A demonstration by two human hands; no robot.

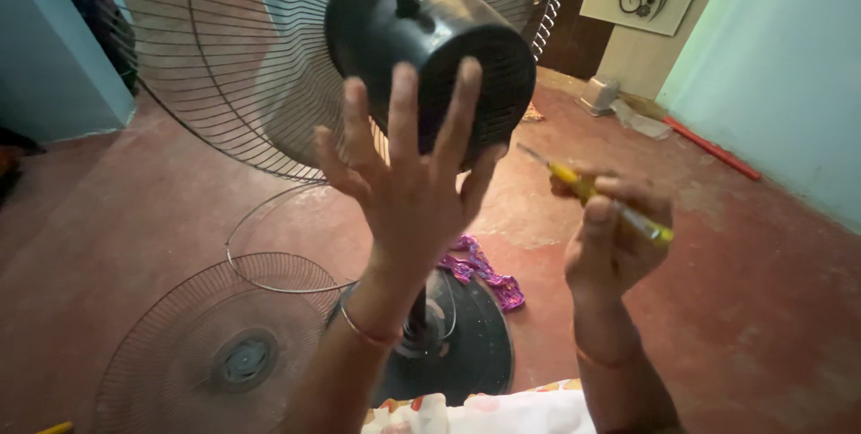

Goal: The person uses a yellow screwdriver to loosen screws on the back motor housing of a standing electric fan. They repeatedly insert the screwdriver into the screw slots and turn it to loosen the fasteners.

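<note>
A pedestal fan's black motor housing [421,30] fills the upper middle, with its rear wire grille [224,66] behind it. My left hand [408,178] is raised with fingers spread, its fingertips on or just in front of the back of the housing. My right hand [614,237] is closed around a yellow-handled screwdriver [596,194], whose metal tip points up-left toward the housing, a short way from it.
The detached front grille [215,349] and a loose wire ring [287,246] lie on the red floor at lower left. The fan's round black base [466,344] stands below, with a purple cloth [484,273] beside it. Light blue walls stand left and right.
</note>
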